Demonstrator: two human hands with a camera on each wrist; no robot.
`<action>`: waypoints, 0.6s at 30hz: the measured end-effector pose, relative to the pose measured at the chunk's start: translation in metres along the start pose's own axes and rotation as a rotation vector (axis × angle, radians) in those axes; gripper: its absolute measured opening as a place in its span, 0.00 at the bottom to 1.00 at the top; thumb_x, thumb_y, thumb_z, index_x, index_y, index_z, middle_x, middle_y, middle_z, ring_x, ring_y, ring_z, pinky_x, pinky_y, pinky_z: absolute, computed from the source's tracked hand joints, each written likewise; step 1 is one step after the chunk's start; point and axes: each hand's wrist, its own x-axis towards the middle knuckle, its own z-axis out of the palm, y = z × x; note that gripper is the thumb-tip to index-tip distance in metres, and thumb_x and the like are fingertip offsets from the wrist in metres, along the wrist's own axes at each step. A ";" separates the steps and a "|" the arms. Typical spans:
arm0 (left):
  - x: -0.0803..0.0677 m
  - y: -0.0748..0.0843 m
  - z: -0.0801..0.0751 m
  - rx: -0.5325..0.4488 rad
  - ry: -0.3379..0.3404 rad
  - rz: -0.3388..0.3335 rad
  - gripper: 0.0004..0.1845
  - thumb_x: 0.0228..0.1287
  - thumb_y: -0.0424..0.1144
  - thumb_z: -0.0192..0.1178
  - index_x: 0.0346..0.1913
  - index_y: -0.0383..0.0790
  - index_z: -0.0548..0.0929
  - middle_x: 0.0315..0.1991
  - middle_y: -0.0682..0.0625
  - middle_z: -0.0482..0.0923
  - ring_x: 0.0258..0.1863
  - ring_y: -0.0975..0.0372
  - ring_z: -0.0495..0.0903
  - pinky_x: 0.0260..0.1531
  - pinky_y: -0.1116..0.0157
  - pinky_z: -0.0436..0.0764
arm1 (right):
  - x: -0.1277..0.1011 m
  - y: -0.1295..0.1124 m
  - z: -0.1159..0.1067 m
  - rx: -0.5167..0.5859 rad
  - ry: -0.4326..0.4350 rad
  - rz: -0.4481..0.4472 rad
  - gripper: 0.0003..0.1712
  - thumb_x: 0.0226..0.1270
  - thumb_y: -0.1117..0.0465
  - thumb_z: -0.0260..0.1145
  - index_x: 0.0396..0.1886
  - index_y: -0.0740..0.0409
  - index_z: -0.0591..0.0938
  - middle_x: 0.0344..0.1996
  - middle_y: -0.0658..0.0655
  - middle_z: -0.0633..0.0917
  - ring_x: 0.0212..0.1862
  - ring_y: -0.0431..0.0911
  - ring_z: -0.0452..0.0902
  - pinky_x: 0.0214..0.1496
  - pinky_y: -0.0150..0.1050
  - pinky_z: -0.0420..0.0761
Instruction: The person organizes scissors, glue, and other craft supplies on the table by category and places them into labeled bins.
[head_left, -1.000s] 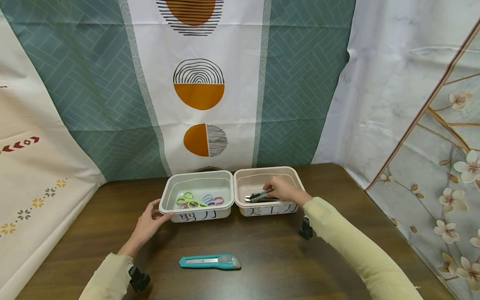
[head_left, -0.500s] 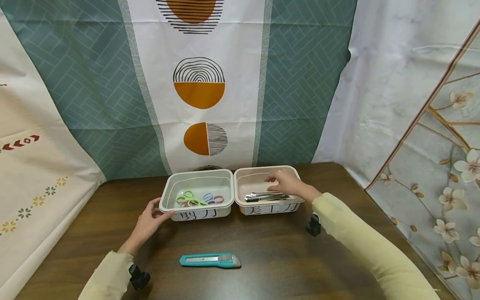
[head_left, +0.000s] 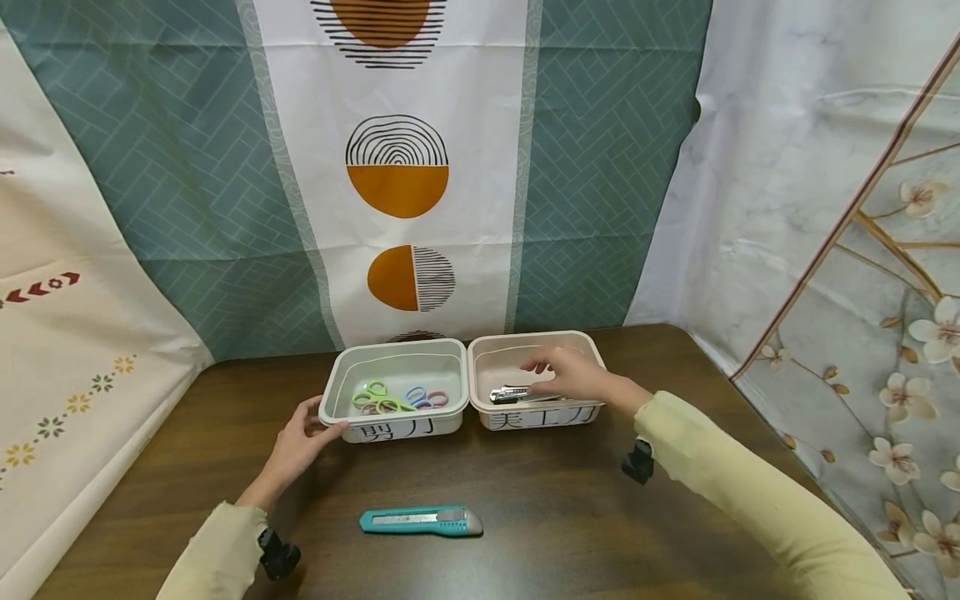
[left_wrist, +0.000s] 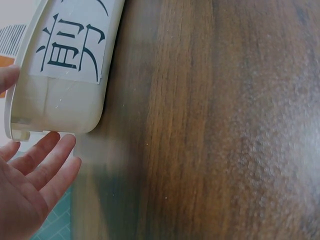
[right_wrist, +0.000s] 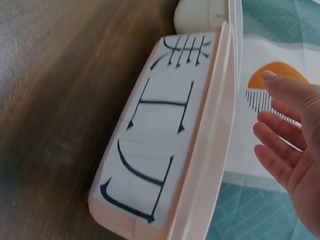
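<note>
- Left hand [head_left: 300, 446], fingers relaxed, touches the green bin [head_left: 395, 392], labelled 剪刀.
- Right hand [head_left: 570, 373], fingers spread, hovers empty over the pink bin [head_left: 592, 350], labelled 美工刀.

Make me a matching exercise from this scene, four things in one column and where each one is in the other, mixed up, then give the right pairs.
Things:
1. teal utility knife
2. scissors
3. left hand
4. right hand

Places:
A. above the pink bin, fingers relaxed, holding nothing
B. flat on the wooden table, in front of both bins
C. at the left corner of the pale green bin
D. inside the pale green bin

Pairs: 1-B, 2-D, 3-C, 4-A
</note>
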 end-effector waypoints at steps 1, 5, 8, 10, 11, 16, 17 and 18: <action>0.000 0.000 0.000 -0.001 0.001 0.000 0.38 0.59 0.49 0.60 0.65 0.34 0.55 0.52 0.32 0.72 0.46 0.49 0.76 0.38 0.61 0.75 | -0.001 -0.003 0.001 0.006 0.002 -0.006 0.19 0.51 0.59 0.71 0.42 0.63 0.81 0.37 0.58 0.84 0.39 0.48 0.79 0.40 0.42 0.77; 0.000 0.000 0.000 0.000 -0.001 -0.005 0.38 0.59 0.49 0.60 0.65 0.34 0.55 0.52 0.32 0.72 0.46 0.49 0.76 0.38 0.62 0.75 | -0.003 -0.013 0.007 0.027 0.013 -0.048 0.23 0.49 0.55 0.72 0.43 0.63 0.81 0.35 0.54 0.83 0.38 0.47 0.79 0.40 0.39 0.77; -0.001 0.000 0.000 -0.005 -0.005 0.003 0.38 0.59 0.49 0.59 0.65 0.34 0.55 0.52 0.32 0.72 0.46 0.49 0.76 0.39 0.60 0.75 | -0.005 -0.022 0.012 0.085 0.005 -0.072 0.24 0.48 0.55 0.73 0.43 0.63 0.81 0.34 0.52 0.83 0.37 0.47 0.79 0.41 0.39 0.77; -0.001 -0.001 0.000 -0.007 -0.007 0.011 0.38 0.60 0.49 0.59 0.65 0.33 0.55 0.52 0.32 0.72 0.46 0.49 0.76 0.39 0.60 0.75 | -0.006 -0.027 0.016 0.127 -0.008 -0.081 0.24 0.47 0.55 0.73 0.43 0.63 0.81 0.34 0.52 0.83 0.38 0.48 0.78 0.42 0.40 0.77; -0.001 -0.001 0.000 -0.008 -0.008 0.015 0.38 0.60 0.49 0.59 0.65 0.33 0.55 0.52 0.32 0.72 0.46 0.48 0.76 0.39 0.60 0.75 | -0.006 -0.030 0.017 0.142 -0.014 -0.088 0.24 0.47 0.55 0.73 0.43 0.62 0.81 0.34 0.53 0.83 0.38 0.47 0.78 0.42 0.40 0.76; -0.001 0.000 0.000 -0.012 -0.007 0.013 0.38 0.60 0.49 0.59 0.65 0.33 0.54 0.53 0.31 0.71 0.47 0.48 0.75 0.39 0.60 0.75 | -0.009 -0.042 0.025 0.184 -0.050 -0.109 0.26 0.48 0.53 0.73 0.45 0.64 0.80 0.36 0.57 0.83 0.39 0.48 0.78 0.43 0.42 0.76; -0.001 0.000 0.000 -0.013 -0.007 0.012 0.38 0.60 0.49 0.59 0.65 0.33 0.54 0.53 0.31 0.71 0.47 0.48 0.75 0.39 0.60 0.75 | -0.010 -0.044 0.027 0.179 -0.060 -0.117 0.27 0.48 0.52 0.72 0.45 0.64 0.79 0.36 0.57 0.83 0.39 0.48 0.78 0.43 0.42 0.76; -0.001 0.000 0.000 -0.013 -0.007 0.011 0.38 0.60 0.49 0.59 0.65 0.33 0.54 0.53 0.31 0.71 0.47 0.48 0.75 0.38 0.60 0.75 | -0.010 -0.047 0.029 0.175 -0.070 -0.115 0.28 0.48 0.51 0.72 0.46 0.63 0.79 0.36 0.56 0.83 0.39 0.48 0.78 0.43 0.41 0.76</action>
